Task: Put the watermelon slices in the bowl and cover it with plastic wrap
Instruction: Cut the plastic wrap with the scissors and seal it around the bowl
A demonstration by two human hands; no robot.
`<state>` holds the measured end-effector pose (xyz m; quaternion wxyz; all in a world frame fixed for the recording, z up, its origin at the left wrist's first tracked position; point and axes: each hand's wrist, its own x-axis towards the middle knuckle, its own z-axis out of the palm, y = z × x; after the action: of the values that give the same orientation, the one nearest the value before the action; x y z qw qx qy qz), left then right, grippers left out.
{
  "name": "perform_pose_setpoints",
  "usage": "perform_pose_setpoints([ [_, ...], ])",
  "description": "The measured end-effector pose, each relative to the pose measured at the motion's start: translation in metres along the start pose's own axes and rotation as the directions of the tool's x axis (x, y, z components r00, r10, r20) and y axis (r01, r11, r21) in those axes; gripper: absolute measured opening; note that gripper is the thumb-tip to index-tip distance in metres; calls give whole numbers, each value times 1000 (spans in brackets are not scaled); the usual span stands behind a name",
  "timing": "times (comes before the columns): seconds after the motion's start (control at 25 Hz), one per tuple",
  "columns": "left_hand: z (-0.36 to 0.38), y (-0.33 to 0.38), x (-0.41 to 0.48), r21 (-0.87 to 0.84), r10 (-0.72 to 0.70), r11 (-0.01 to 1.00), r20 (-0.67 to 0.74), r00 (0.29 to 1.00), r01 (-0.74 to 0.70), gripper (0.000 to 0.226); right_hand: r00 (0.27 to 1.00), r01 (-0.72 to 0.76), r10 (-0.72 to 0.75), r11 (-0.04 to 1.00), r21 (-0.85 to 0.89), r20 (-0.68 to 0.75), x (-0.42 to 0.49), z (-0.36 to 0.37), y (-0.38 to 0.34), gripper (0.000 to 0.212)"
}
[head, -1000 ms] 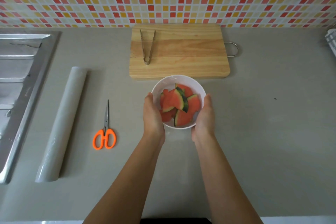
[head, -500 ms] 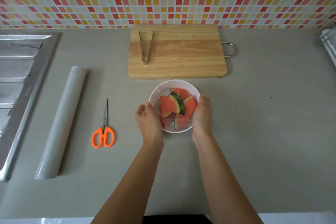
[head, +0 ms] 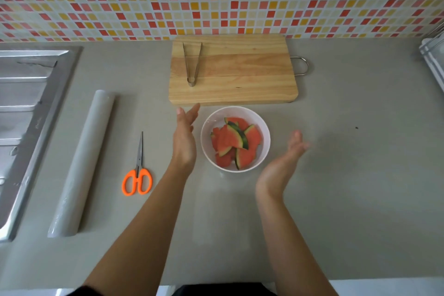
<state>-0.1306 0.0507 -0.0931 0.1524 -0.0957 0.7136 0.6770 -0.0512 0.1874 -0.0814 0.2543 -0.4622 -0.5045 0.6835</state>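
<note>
Head: red watermelon slices [head: 236, 143] in bowl [head: 207, 142]

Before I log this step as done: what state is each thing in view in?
bowl, upright on the counter; rim glint hints at film, unsure
watermelon slices, piled inside the bowl
left hand, open, beside the bowl, holding nothing
right hand, open, blurred, holding nothing
plastic wrap roll, rolled up, lying on the counter
scissors, closed, lying flat
tongs, arms spread, on the cutting board
</note>
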Motion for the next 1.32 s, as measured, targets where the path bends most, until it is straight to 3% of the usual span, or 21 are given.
perform_pose_setpoints([
  [0.12,7,3,4,-99,-41,993,240,970,66,66,968,-140,106,980,139,229,-13,11,7,61],
  [0.2,3,-7,-8,-140,-52,987,205,977,82,72,958,-106,51,977,184,283,7,11,-4,60],
  [0.28,-8,-26,-30,-183,-46,981,131,990,69,77,974,33,-73,982,187,214,34,0,-15,56],
  [0.4,-18,-38,-42,-278,-32,960,-71,997,12,66,970,148,-156,987,54,188,36,-15,-5,62],
  [0.48,-10,-31,-29,-293,-16,956,-54,998,0,59,962,88,-82,996,-11,259,14,-13,13,67],
  [0.6,15,-17,-15,-349,-12,937,60,998,32,58,941,-60,40,997,50,336,-1,3,25,60],
  [0.76,25,-22,-9,-420,-33,905,73,997,61,59,965,-140,117,986,85,233,2,16,21,57],
  [1.04,22,-22,-7,-430,-65,897,99,993,101,57,989,-36,73,961,-275,127,2,18,20,65],
  [1.16,22,-21,-12,-571,-97,806,137,986,159,60,982,-84,132,948,-306,137,5,17,16,69],
  [1.24,20,-18,-11,-664,-137,732,71,988,150,62,972,-101,169,929,-357,165,11,16,10,72],
  [1.32,13,-17,-7,-690,-187,719,-84,979,79,59,964,-90,183,906,-413,192,18,14,3,75],
])
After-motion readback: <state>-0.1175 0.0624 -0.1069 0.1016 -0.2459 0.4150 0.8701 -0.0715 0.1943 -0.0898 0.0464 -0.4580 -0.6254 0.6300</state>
